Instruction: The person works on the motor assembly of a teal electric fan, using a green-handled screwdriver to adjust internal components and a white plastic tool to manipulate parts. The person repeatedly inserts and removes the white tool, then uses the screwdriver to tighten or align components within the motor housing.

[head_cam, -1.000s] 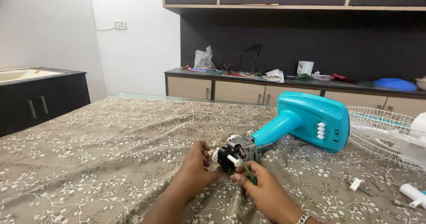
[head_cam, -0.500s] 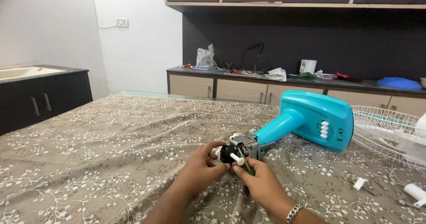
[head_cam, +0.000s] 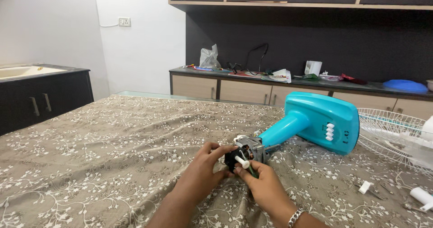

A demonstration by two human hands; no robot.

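A large table covered by a brown floral cloth [head_cam: 99,146] is seen, and on it one turquoise fan body [head_cam: 315,122] is laid on its side, its base turned toward the right and its neck pointing at the hands. Just beside the base, at the right edge, one white wire guard [head_cam: 392,128] is laid flat. At the near end of the neck one bare motor [head_cam: 246,151] is exposed, with one white shaft stub [head_cam: 242,162] projecting toward the camera. The motor is cupped by the left hand [head_cam: 205,171] from the left side, fingers curled loosely onto its dark face, while the right hand [head_cam: 264,185] is pressed in from below, fingertips pinched narrowly near the shaft. The motor is judged dense and stiff, heavy for its size, with thin wires that could be snagged; its metal casing is judged the safest place to be gripped, and the light plastic neck the best place for the body to be steadied. One small white plastic piece [head_cam: 364,187] is left well apart on the cloth.
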